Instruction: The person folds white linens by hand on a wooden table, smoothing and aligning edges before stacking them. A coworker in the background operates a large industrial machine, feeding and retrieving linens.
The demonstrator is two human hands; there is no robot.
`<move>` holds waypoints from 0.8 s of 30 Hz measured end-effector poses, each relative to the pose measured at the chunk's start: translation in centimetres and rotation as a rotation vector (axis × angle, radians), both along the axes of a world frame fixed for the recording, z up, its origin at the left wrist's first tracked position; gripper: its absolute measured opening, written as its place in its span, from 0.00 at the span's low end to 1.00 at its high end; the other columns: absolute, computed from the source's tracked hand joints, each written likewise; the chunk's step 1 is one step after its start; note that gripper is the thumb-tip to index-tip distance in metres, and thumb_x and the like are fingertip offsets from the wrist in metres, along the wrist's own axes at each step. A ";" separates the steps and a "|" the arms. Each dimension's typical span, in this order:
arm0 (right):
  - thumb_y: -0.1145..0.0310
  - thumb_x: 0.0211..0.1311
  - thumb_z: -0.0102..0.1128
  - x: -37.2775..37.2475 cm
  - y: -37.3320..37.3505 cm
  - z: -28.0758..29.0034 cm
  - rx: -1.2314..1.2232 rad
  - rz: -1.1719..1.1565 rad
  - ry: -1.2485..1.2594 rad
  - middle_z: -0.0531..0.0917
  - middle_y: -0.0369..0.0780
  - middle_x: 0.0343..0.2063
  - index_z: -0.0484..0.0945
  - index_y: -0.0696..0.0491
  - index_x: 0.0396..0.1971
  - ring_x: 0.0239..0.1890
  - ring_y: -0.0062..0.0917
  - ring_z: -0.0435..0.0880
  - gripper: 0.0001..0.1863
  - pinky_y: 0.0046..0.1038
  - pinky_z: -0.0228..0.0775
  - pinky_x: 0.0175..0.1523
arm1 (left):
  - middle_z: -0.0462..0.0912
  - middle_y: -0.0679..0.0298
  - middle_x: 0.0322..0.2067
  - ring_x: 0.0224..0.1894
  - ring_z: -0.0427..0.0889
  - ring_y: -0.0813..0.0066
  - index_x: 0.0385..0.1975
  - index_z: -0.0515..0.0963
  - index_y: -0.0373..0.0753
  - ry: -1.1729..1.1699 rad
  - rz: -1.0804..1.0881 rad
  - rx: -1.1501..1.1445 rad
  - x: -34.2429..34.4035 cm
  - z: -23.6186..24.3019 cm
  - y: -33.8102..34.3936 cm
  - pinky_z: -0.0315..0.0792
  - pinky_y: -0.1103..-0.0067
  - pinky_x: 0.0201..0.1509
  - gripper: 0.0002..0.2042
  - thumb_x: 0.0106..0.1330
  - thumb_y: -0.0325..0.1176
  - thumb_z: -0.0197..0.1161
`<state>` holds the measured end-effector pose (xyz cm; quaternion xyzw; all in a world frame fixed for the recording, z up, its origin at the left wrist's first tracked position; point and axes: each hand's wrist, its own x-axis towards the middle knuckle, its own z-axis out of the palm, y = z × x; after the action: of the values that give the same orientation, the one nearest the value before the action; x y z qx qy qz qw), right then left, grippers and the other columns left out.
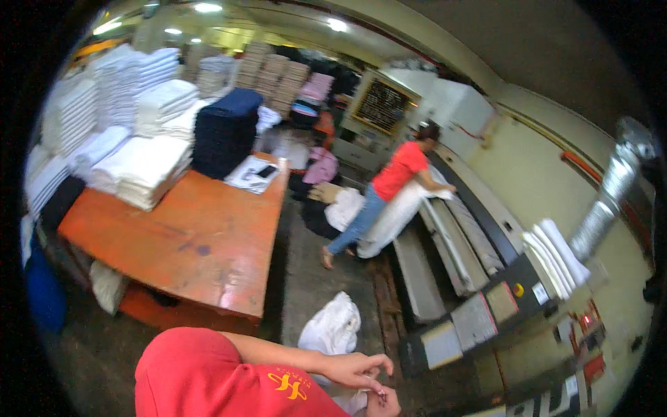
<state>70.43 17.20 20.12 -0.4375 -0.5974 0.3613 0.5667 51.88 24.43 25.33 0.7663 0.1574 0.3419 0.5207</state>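
Note:
My left hand (358, 370) reaches from the red sleeve (191, 361) at the bottom, its fingers bent but apart, some touching my right hand (381, 402). My right hand is cut off by the lower edge, fingers curled; what it holds, if anything, I cannot make out. Beneath and beside them lies white fabric (328, 323), bunched over the dark floor (306, 271).
An orange table (174, 243) carries white towel stacks (149, 174) and a navy pile (222, 132). A red-shirted person (396, 174) handles white sheeting (389, 222) at a long roller machine (451, 250), with folded white cloths (552, 254) and a silver duct (604, 194). Fabric piles (344, 208) lie beyond.

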 end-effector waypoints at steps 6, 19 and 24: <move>0.80 0.49 0.63 -4.1 2.4 1.5 0.119 0.083 -0.212 0.80 0.38 0.25 0.77 0.60 0.30 0.26 0.16 0.76 0.07 0.19 0.68 0.32 | 0.76 0.57 0.30 0.35 0.74 0.74 0.43 0.72 0.35 0.162 0.131 0.020 -7.1 -4.0 -2.2 0.68 0.75 0.41 0.17 0.70 0.46 0.52; 0.63 0.52 0.69 -16.0 -4.6 16.3 0.715 0.400 0.111 0.73 0.37 0.24 0.69 0.55 0.28 0.25 0.22 0.73 0.17 0.23 0.63 0.31 | 0.82 0.51 0.35 0.38 0.81 0.60 0.42 0.77 0.36 0.317 0.383 0.235 -16.9 -14.0 -13.9 0.72 0.69 0.42 0.16 0.63 0.42 0.60; 0.64 0.54 0.65 -23.0 -10.5 21.1 0.684 0.281 0.321 0.73 0.39 0.20 0.66 0.53 0.28 0.22 0.24 0.74 0.15 0.24 0.64 0.28 | 0.83 0.53 0.36 0.39 0.82 0.62 0.41 0.78 0.35 0.337 0.454 0.076 -22.2 -16.2 -22.1 0.72 0.70 0.42 0.15 0.63 0.40 0.60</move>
<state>47.39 6.70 41.19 -0.0758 -0.6409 0.2793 0.7109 29.71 2.33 9.08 0.7765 0.3962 0.3232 0.3684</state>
